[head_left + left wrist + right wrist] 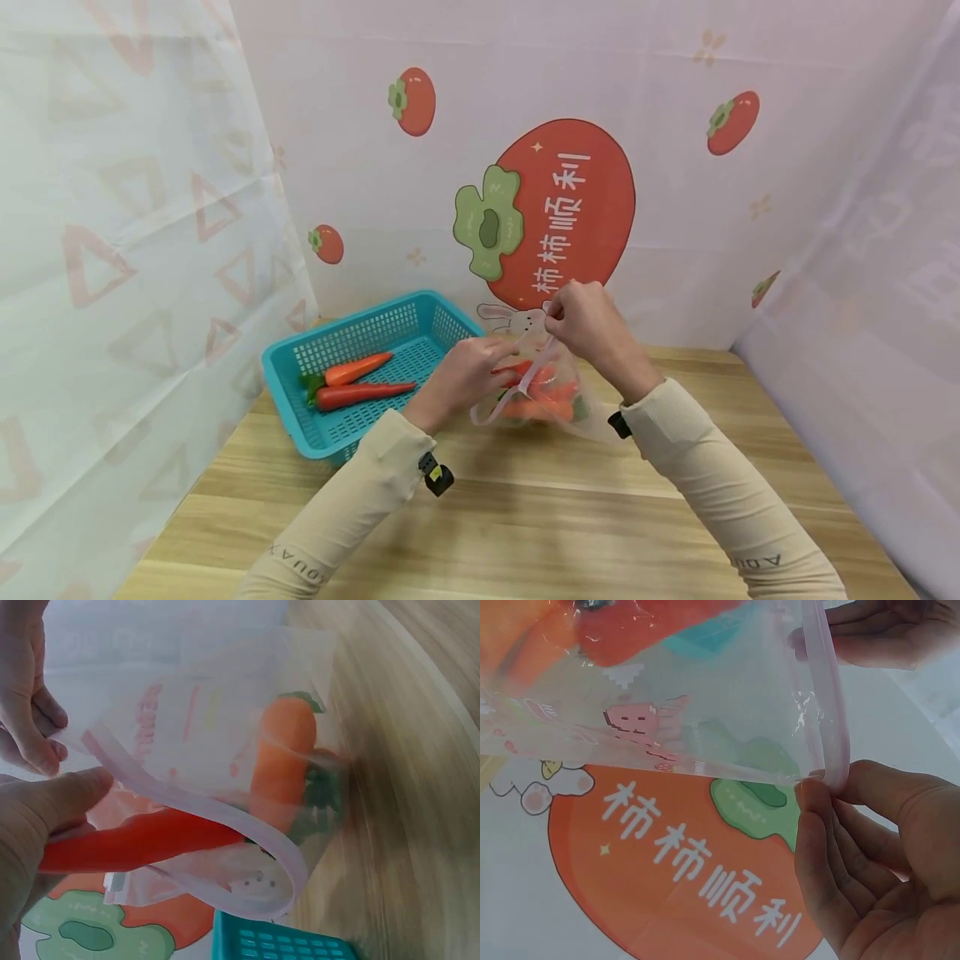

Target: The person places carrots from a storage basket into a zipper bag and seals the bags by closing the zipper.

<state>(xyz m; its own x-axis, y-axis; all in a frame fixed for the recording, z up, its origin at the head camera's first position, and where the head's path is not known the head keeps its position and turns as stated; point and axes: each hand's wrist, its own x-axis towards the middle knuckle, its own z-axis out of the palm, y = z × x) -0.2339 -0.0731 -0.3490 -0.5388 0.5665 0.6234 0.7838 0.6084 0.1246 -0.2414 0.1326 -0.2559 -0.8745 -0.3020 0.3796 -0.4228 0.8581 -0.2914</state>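
Note:
A clear zip bag [592,421] with a pinkish zip strip stands tilted on the table, its mouth spread apart. Inside it lie orange carrots [285,735] with green tops. My right hand [588,325] pinches the bag's rim at one corner, thumb against fingertips. At the mouth, my left hand [467,373] grips one end of a red chili pepper [150,836]; the pepper's other end reaches in past the zip strip. Part of the pepper is hidden behind the left fingers and thumb. Bag and left fingertips overlap in the right wrist view.
A blue plastic basket [318,451] stands on the left of the wooden table [525,517]. It holds an orange carrot [358,368] and a red chili pepper [365,395]. A printed cloth wall [675,217] rises close behind the bag, with more cloth on both sides.

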